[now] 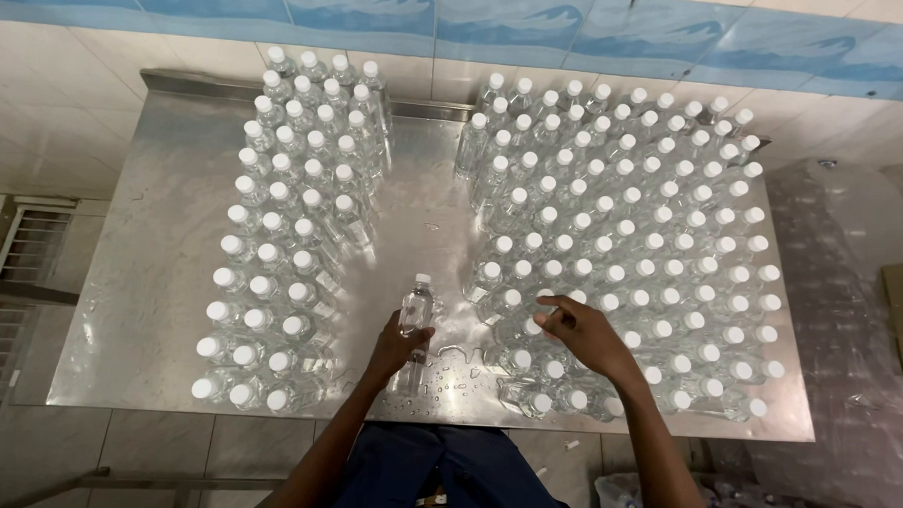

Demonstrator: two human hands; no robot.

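My left hand (396, 347) grips a clear plastic bottle with a white cap (416, 305), upright in the gap between two blocks of bottles. My right hand (581, 334) hovers over the near-left part of the right block of bottles (632, 250), fingers curled and touching the caps there; it holds nothing that I can see. The left block of bottles (287, 238) stands in neat rows a little to the left of the held bottle.
All bottles stand on a steel table (160, 294) with water drops near its front edge (447, 369). A tiled wall with a blue band runs behind. Plastic-wrapped bottle packs (849, 328) lie to the right, a metal rack (11, 269) to the left.
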